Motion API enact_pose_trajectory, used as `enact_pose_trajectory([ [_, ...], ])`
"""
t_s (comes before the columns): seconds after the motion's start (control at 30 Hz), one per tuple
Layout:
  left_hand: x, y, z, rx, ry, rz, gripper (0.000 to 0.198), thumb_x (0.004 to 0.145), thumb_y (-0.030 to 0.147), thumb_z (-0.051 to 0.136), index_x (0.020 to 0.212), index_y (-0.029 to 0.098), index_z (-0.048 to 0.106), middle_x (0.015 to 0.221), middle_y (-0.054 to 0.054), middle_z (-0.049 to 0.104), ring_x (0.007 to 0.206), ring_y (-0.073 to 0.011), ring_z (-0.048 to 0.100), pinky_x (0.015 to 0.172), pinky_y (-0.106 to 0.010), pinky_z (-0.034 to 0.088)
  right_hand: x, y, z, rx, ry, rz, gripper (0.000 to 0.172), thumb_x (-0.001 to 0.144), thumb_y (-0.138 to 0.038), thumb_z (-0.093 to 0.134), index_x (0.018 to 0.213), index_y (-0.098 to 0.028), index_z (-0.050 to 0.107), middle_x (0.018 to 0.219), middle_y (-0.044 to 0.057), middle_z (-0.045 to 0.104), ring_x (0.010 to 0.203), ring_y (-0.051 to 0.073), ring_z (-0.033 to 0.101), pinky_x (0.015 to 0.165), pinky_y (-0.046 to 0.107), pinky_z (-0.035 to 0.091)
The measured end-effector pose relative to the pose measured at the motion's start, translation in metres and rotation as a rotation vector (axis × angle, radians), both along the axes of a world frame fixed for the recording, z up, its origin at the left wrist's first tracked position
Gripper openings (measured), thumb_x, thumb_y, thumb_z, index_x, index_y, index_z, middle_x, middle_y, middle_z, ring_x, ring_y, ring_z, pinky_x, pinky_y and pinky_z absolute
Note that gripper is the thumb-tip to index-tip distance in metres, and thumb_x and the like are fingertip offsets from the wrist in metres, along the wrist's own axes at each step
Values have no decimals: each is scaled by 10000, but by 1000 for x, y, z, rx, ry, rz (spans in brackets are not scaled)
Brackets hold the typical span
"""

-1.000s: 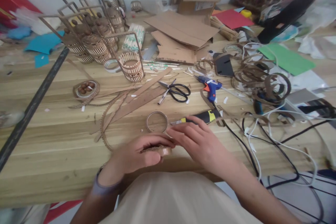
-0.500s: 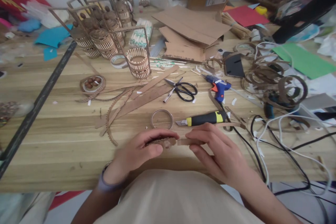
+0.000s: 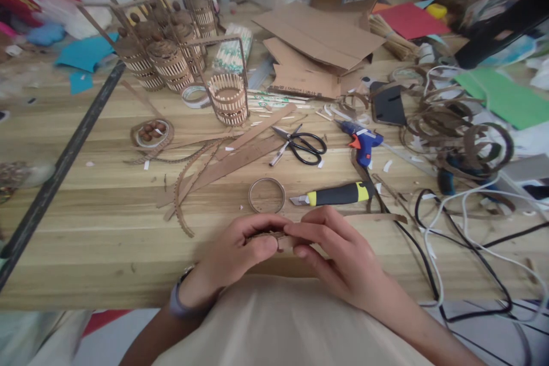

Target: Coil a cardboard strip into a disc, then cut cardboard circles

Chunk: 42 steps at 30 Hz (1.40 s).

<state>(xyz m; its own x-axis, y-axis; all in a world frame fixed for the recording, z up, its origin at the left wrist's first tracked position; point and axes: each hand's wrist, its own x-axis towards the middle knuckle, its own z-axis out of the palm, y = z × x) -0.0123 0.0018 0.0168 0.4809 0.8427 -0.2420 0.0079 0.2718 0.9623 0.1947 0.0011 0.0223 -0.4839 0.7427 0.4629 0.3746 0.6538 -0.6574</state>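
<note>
Both hands meet at the near edge of the wooden table (image 3: 107, 251). My left hand (image 3: 234, 254) curls round a small cardboard ring (image 3: 268, 235), thumb pressed on its side. My right hand (image 3: 332, 249) pinches a thin cardboard strip (image 3: 283, 242) that runs from the ring. Fingers of both hands are closed on the piece and touch each other. Just beyond them lie an empty cardboard ring (image 3: 266, 195) and a yellow-and-black utility knife (image 3: 332, 194), blade pointing left.
Black scissors (image 3: 300, 147) and a blue glue gun (image 3: 360, 142) lie mid-table. Long cardboard strips (image 3: 223, 166) spread to the left. Slatted cardboard baskets (image 3: 171, 63) stand at the back left, flat cardboard sheets (image 3: 317, 46) behind, coiled strips (image 3: 454, 131) and cables (image 3: 454, 223) at right.
My right hand slid left along the strip until it met my left hand at the ring. The view shifted a little, so the table things sit slightly further right.
</note>
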Motion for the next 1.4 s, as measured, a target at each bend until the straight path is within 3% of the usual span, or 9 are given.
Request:
enact_pose_trajectory([
  [0.3, 1, 0, -1, 42, -4, -1, 391, 874, 530, 653, 1070, 206, 755, 1041, -47, 783, 992, -251, 699, 875, -314, 531, -1, -1, 0, 68, -51, -15, 201, 1027, -168, 495, 1159, -206, 643, 862, 38, 626, 756, 160, 652, 637, 271, 597],
  [0.6, 3, -4, -1, -4, 18, 57, 321, 818, 407, 689, 1048, 193, 756, 1015, -40, 791, 965, -246, 707, 872, -319, 536, -1, -3, 4, 144, -112, -28, 188, 1037, -182, 500, 1145, -175, 654, 905, 61, 667, 794, 170, 659, 683, 291, 579],
  [0.77, 6, -7, -3, -2, 1, 140, 245, 792, 339, 679, 981, 200, 750, 934, -29, 790, 897, -221, 709, 822, -300, 544, 0, -6, 2, 225, -77, -149, 172, 1007, -217, 587, 1107, -161, 714, 865, 61, 624, 772, 179, 596, 676, 324, 530],
  [0.93, 5, -11, -4, 19, -87, 169, 357, 773, 249, 694, 1130, 243, 695, 1006, -9, 789, 937, -205, 722, 829, -276, 541, 0, -7, 1, 153, -26, -111, 231, 1033, -311, 569, 1107, -166, 732, 814, 40, 600, 729, 160, 609, 624, 287, 550],
  [1.07, 3, -15, -10, 81, -177, 177, 350, 822, 315, 734, 1161, 256, 674, 1034, -19, 789, 932, -198, 727, 811, -263, 549, -2, -6, 1, 62, 25, -53, 248, 1044, -321, 547, 1158, -181, 717, 855, 38, 612, 728, 133, 650, 623, 229, 585],
  [1.27, 5, -14, -12, 321, -120, 178, 287, 909, 460, 678, 1103, 248, 670, 1029, -36, 765, 919, -185, 723, 806, -263, 573, 0, -8, -1, 81, 3, -70, 209, 1036, -234, 560, 1186, -228, 706, 868, 37, 652, 747, 150, 682, 650, 248, 593],
  [1.4, 1, -6, -4, 764, 114, 167, 168, 992, 330, 588, 1082, 217, 674, 1144, -83, 761, 1088, -221, 696, 1030, -387, 516, 5, -12, -6, 118, -60, -124, 212, 1036, -173, 535, 1181, -249, 670, 854, 18, 672, 703, 154, 646, 653, 280, 556],
])
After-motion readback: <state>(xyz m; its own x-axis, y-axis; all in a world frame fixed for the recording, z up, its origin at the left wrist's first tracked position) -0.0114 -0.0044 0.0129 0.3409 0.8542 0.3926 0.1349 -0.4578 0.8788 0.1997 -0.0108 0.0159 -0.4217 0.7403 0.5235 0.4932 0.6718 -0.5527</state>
